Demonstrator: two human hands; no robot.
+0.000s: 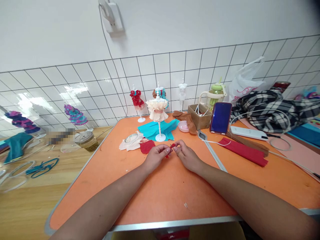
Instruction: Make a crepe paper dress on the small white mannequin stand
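Observation:
My left hand [158,155] and my right hand [187,156] meet over the orange table. Their fingertips pinch a small piece of red crepe paper [172,145] between them; most of it is hidden by the fingers. Just left of my left hand lies a larger red crepe paper piece [147,146]. Behind the hands stands a small white dress form [160,128], upright, wearing a cream ruffled paper dress [158,108]. Its round base rests on a turquoise crepe paper sheet [147,130].
A tape roll [131,138] lies on cream paper at left. Farther back are a red-flowered dress form [136,98], a pink dish [183,126] and a cardboard box [203,120]. To the right are a phone [220,118], a white power bank [248,133], cables and red crepe paper [242,151].

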